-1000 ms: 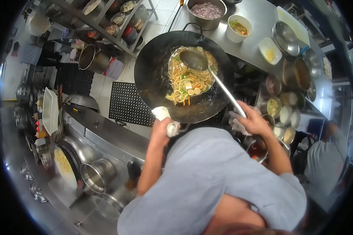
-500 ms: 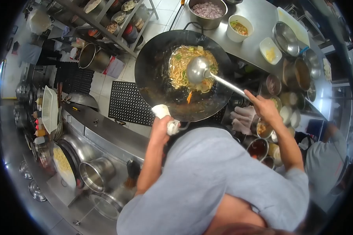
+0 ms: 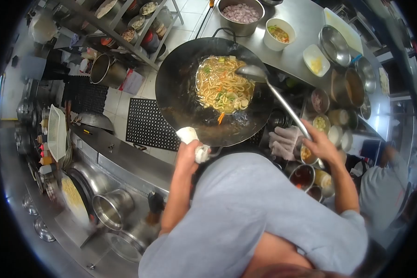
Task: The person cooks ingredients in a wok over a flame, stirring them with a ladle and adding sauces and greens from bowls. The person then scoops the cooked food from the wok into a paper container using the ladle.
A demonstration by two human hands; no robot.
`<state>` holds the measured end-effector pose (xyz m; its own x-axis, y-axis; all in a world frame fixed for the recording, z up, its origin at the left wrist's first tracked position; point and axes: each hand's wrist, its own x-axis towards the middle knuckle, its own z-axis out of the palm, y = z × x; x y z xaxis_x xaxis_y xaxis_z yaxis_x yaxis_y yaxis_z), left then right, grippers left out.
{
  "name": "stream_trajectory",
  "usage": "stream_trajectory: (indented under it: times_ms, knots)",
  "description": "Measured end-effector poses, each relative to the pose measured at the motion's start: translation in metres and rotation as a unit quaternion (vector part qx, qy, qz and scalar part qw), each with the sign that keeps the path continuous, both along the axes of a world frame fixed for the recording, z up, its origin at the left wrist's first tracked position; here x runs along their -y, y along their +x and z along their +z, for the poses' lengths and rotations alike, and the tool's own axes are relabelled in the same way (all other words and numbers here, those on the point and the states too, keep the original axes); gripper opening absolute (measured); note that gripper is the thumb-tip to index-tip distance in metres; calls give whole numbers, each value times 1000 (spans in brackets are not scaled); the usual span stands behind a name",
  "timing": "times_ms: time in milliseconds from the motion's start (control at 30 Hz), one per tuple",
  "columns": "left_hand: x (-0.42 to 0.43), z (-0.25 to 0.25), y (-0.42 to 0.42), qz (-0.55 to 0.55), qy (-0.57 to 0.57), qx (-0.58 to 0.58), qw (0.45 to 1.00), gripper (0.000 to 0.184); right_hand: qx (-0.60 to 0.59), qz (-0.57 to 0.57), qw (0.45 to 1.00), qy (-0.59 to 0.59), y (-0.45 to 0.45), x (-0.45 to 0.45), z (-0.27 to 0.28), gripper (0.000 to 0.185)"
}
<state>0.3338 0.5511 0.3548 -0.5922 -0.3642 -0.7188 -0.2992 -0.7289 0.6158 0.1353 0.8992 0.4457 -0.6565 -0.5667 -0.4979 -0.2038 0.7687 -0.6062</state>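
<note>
A large black wok (image 3: 180,92) holds noodles (image 3: 217,85) in brown sauce with bits of vegetable. My left hand (image 3: 187,155) is closed on a white cloth (image 3: 186,135) at the wok's near rim. My right hand (image 3: 322,146) grips the long handle of a metal ladle (image 3: 287,106). The ladle's bowl is tilted at the right upper side of the noodles. A few orange strips (image 3: 221,118) lie below the noodles in the wok.
Behind the wok, a steel counter (image 3: 282,60) bears a pot of pink pieces (image 3: 241,13), a white tub (image 3: 279,34) and a square dish (image 3: 316,60). Ingredient containers and a crumpled cloth (image 3: 283,142) are at right. Another person (image 3: 382,185) is at far right.
The ladle's bowl has moved through the noodles to their upper right and turned on its side. The noodles are shifted and spread. My left hand keeps its hold on the cloth.
</note>
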Motion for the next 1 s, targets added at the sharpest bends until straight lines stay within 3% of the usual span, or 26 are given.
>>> stream_trajectory:
  times_ms: [100,167,233,300,367,433,700,767,900,967,1000]
  knots:
    - [-2,-4,1,0,0,-7,1000,24,80,-95,992,35,20,28,8,63]
    - [-6,-5,2,5,1,-3,1000,24,6,-58,997,-46,39,32,-6,59]
    - [-11,-4,1,13,1,1,1000,25,16,-74,991,-108,51,38,-17,58]
    - [-15,1,0,18,13,4,1000,27,284,-173,943,-17,55,63,14,55]
    - [-19,2,0,19,17,7,1000,28,315,-190,928,-66,59,72,6,56]
    - [-24,4,-2,16,11,-12,1000,31,413,-213,877,-119,55,78,-6,58]
    - [-28,-16,3,4,-35,-16,999,32,543,-205,801,-145,41,116,-15,47]
    - [-30,-9,1,-20,-39,2,999,32,611,-195,747,-179,38,121,-24,42]
    - [-28,-19,3,-17,-33,15,999,34,636,-161,726,-203,32,127,-33,43]
    - [-29,-24,2,-11,-64,-27,998,40,697,-172,655,-234,25,123,-45,49]
    - [-28,-23,-3,-11,-66,-33,997,40,693,-170,659,-237,21,123,-43,49]
